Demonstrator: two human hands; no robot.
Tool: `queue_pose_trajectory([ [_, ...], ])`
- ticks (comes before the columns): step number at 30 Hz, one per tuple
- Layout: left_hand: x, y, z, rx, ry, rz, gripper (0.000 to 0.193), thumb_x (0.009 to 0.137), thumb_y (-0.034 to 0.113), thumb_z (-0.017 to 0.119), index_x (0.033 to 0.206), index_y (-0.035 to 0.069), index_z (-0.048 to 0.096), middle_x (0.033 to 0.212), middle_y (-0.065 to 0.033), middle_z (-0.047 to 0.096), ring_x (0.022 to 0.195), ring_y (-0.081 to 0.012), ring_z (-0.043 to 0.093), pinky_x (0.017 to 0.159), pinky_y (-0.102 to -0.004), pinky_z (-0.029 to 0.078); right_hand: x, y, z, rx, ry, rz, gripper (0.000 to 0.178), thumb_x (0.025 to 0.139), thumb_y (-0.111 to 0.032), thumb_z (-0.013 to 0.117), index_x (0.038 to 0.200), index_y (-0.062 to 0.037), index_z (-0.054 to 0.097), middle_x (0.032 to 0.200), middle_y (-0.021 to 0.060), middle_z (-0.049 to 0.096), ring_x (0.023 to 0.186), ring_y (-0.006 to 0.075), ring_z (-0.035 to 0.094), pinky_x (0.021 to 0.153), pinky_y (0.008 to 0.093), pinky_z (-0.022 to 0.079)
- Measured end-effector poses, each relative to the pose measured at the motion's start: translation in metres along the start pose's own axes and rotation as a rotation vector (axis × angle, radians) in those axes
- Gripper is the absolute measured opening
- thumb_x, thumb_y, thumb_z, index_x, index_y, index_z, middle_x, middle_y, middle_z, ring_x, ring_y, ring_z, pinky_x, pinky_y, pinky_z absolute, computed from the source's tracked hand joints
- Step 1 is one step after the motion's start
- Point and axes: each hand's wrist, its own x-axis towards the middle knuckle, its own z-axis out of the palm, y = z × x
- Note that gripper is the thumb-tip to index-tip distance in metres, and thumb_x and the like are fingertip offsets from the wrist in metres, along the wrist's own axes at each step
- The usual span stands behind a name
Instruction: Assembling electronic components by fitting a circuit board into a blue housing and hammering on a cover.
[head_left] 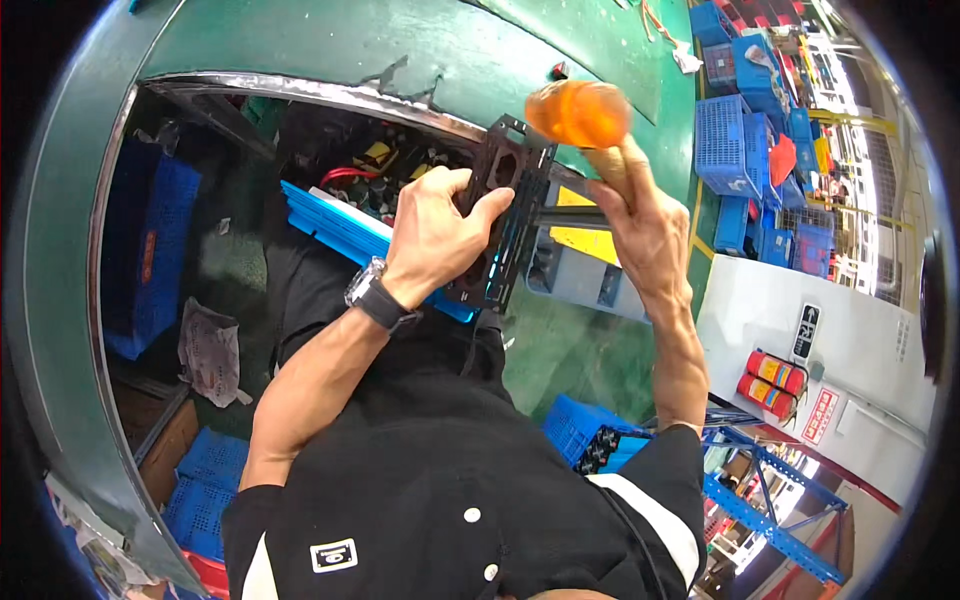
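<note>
My right hand (648,228) is closed around the handle of a mallet (580,114) with an orange, see-through head. The head is blurred and hangs over the bench edge, just right of the far end of a black slotted metal frame (500,262). That frame stands lengthwise away from me, its far end at the bench edge. My left hand (435,232) grips its left side, with thumb and index finger on it. Whether the mallet touches the frame, I cannot tell.
A green bench top (330,45) with a worn metal edge runs along the far side. Blue panels (335,222) and a bin of small parts (375,180) lie left of the frame. A grey crate (590,280) stands to its right. Blue baskets (725,145) are stacked at far right.
</note>
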Motion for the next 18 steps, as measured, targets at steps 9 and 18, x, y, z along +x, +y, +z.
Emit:
queue_pose_trajectory([
  [9, 0.007, -0.005, 0.007, 0.005, 0.052, 0.102, 0.034, 0.084, 0.028, 0.079, 0.083, -0.005, 0.069, 0.077, -0.0225, 0.065, 0.071, -0.0386, 0.065, 0.065, -0.0437, 0.049, 0.007, 0.005, 0.009, -0.015, 0.074, -0.152, 0.041, 0.094, -0.02, 0.074, 0.131, -0.0113, 0.059, 0.089, 0.0221, 0.071, 0.079, 0.0377, 0.073, 0.066, 0.0427, 0.056],
  [18, 0.009, -0.01, 0.005, 0.001, 0.102, 0.128, 0.032, 0.084, 0.026, 0.079, 0.079, -0.005, 0.069, 0.071, -0.0204, 0.064, 0.065, -0.0324, 0.063, 0.061, -0.0409, 0.048, 0.004, -0.004, 0.006, -0.22, 0.064, -0.162, 0.042, 0.095, -0.02, 0.071, 0.134, -0.0113, 0.058, 0.089, 0.0181, 0.074, 0.08, 0.0354, 0.074, 0.067, 0.0422, 0.056],
])
